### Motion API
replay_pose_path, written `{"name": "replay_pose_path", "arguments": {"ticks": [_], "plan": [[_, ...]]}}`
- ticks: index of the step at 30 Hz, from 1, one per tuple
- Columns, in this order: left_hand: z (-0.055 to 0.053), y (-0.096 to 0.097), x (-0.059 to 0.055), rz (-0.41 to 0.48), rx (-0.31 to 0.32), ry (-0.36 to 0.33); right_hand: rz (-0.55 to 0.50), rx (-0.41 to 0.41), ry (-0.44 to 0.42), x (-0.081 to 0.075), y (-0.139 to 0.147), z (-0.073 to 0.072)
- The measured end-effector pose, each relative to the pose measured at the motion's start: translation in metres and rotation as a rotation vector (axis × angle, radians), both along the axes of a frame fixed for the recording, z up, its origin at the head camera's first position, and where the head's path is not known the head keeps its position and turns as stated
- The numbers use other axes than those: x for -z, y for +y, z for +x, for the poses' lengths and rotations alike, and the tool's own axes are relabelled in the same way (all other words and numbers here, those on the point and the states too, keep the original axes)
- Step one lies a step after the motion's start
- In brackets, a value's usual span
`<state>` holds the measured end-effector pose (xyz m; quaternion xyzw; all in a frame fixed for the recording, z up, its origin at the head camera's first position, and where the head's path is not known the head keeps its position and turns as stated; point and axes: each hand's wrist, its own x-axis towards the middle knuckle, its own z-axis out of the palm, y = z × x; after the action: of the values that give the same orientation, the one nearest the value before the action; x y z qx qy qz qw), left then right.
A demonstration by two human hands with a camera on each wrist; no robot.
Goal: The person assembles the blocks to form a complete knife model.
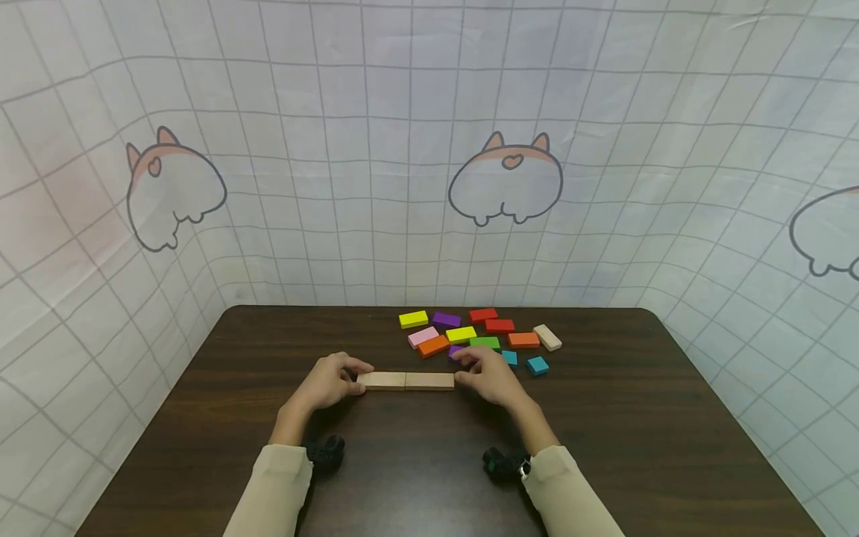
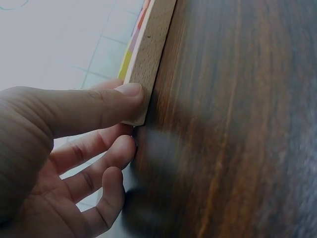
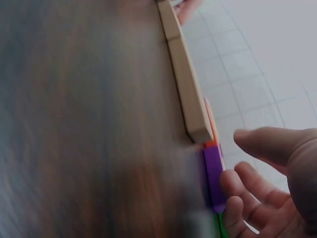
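Two plain wooden blocks lie end to end in a row on the dark table, a left block [image 1: 381,381] and a right block [image 1: 430,382]. My left hand [image 1: 329,382] pinches the outer end of the left block, its thumb [image 2: 130,91] on the near face and a finger behind. At the row's other end is my right hand [image 1: 493,379]. In the right wrist view a gap separates its thumb [image 3: 267,141] from the right block [image 3: 188,89], and its fingers are loosely bent with nothing held. A purple block [image 3: 214,176] lies just beyond, near those fingers.
Behind the row, several coloured blocks lie scattered, among them a yellow block [image 1: 413,320], a green block [image 1: 485,343] and a blue block [image 1: 537,365]. A plain block [image 1: 547,337] lies at their right. A white gridded cloth [image 1: 403,246] hangs behind the table [image 1: 604,418].
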<state>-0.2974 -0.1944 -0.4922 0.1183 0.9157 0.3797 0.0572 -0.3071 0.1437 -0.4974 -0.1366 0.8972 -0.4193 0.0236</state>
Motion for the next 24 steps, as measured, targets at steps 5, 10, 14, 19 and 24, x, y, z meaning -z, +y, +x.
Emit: {"name": "replay_pose_path", "arguments": {"ticks": [5,10,14,19,24], "plan": [[0.000,-0.002,0.001,0.010,0.006,-0.006,0.005,0.097,0.016,-0.001,0.011,-0.006],[0.000,-0.003,0.000,0.012,0.002,-0.008,0.041,0.102,0.012,0.001,0.017,-0.010],[0.000,-0.003,-0.001,0.014,0.001,-0.009,0.070,0.094,-0.003,0.004,0.018,-0.013],[0.001,-0.002,-0.001,0.007,-0.005,-0.011,0.090,0.101,-0.005,0.007,0.016,-0.015],[0.000,-0.002,-0.001,0.001,-0.010,-0.008,0.122,0.107,0.008,0.006,0.010,-0.019]]}}
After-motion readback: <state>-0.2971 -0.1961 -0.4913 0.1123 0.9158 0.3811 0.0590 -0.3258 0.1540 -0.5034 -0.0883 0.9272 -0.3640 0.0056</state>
